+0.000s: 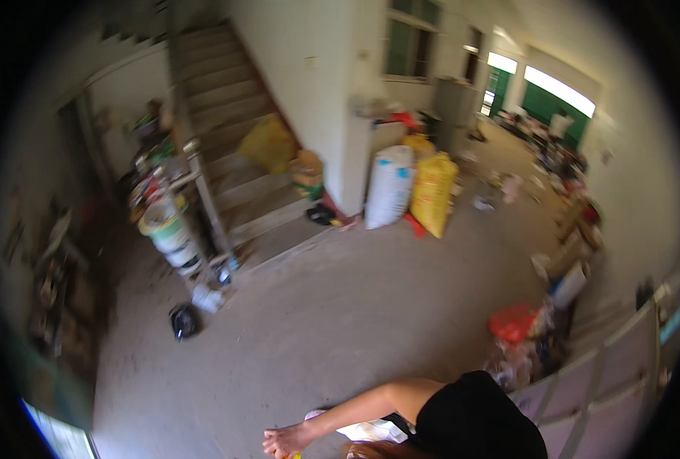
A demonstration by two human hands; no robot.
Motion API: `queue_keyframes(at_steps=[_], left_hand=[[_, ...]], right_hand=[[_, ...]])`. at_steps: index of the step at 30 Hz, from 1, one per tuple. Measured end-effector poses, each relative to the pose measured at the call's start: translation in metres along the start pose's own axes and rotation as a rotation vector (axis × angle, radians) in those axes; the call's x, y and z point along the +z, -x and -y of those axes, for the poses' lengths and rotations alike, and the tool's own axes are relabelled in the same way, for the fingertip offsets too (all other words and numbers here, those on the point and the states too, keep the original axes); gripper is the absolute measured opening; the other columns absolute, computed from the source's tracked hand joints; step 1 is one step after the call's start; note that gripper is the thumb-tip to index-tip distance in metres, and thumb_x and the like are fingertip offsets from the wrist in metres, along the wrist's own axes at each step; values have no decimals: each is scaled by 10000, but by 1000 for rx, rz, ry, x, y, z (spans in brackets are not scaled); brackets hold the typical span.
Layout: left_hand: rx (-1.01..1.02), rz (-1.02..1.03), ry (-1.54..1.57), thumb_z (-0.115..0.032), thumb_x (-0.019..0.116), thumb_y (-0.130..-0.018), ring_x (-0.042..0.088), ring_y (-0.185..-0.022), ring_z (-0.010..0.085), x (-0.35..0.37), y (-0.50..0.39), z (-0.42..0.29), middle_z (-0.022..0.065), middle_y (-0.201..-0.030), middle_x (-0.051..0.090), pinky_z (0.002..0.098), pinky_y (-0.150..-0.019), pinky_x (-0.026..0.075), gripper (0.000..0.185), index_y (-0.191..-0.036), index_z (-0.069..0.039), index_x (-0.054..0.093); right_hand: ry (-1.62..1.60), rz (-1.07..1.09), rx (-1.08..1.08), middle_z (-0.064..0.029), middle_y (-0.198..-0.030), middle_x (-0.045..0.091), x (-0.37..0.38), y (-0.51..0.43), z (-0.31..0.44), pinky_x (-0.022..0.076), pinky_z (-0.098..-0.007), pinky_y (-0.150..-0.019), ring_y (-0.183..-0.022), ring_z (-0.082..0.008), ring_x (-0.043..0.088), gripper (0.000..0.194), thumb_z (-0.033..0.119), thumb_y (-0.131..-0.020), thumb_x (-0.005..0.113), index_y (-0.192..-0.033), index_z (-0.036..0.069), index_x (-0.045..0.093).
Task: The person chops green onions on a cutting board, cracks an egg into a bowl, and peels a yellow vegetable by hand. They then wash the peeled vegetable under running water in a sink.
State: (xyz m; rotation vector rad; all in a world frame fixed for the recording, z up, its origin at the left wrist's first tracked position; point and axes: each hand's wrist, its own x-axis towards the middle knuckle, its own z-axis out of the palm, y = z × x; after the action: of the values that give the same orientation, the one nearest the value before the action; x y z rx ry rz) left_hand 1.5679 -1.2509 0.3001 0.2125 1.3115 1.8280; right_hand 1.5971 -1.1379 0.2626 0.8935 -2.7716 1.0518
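My right hand (285, 442) is at the bottom edge, at the end of a bare forearm that reaches leftward from a black sleeve. Its fingers are curled around a small yellow and orange object (295, 456), mostly cut off by the frame, so its kind is unclear. White cloth or a shoe (374, 431) shows behind the forearm, with strands of hair below it. My left hand is out of view. Before me lies a grey concrete floor (317, 321).
Concrete stairs (231, 103) rise at the back left, with stacked buckets (170, 229) beside the railing. A black plastic bag (184, 322) lies nearby. Full white (390, 186) and yellow (433, 192) woven sacks stand by the wall corner. A red plastic bag (513, 323) and clutter line the right wall.
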Motion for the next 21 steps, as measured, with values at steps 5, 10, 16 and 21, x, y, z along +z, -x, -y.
queue_keyframes(at_steps=[5,10,16,21], left_hand=[[-40,224,-148,-103,716,-727,595,-921,172,67,-10,-10,76,-1034,612,292,-812,464,498,-1177,4,533],[-73,325,-225,-105,716,-726,594,-919,168,100,-9,-19,77,-1037,613,290,-810,462,499,-1177,8,536],[-80,356,-262,-109,717,-724,592,-917,164,114,-13,-28,78,-1040,614,287,-808,460,501,-1176,12,539],[-94,382,-262,-111,717,-723,591,-916,161,124,-16,-27,79,-1043,615,285,-805,459,502,-1176,16,542]], right_hand=[[-39,-176,210,-13,-912,560,-1,19,-8,395,-398,-783,-898,-179,534,195,264,-786,667,-888,122,581],[-170,-342,346,-15,-913,561,-10,9,-26,407,-393,-776,-886,-177,538,189,249,-798,658,-903,117,574],[-289,-479,416,-19,-914,563,-22,5,-40,422,-387,-768,-871,-173,542,182,231,-811,647,-921,112,565],[-392,-557,484,-21,-915,564,-35,16,-51,434,-381,-762,-859,-171,546,176,216,-823,638,-936,107,558]])
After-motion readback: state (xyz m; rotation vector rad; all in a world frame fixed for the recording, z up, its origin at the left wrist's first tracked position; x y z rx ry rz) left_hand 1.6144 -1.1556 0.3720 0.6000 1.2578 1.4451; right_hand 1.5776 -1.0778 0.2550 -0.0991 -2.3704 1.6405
